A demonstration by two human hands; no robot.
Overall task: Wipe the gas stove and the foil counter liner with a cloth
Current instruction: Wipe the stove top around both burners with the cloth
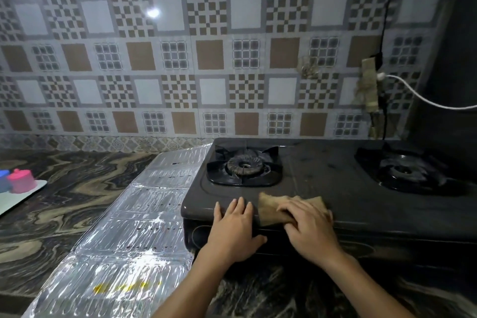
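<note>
A black two-burner gas stove [322, 170] stands on a marbled counter against the tiled wall. Its left burner [244, 166] and right burner [405, 170] both show. A brown cloth [271, 208] lies on the stove's front edge. My right hand [307, 227] presses down on the cloth, its fingers curled over it. Just left of the cloth, my left hand [236, 230] rests flat on the stove's front left corner, fingers apart. A shiny foil counter liner [134, 227] stretches along the counter to the left of the stove.
A pink lidded container [22, 181] and a blue one [4, 179] stand on a pale tray [23, 195] at the far left. A white cable [426, 98] and a black cord [386, 59] hang by the wall at right. A dark tall surface [451, 59] rises behind the right burner.
</note>
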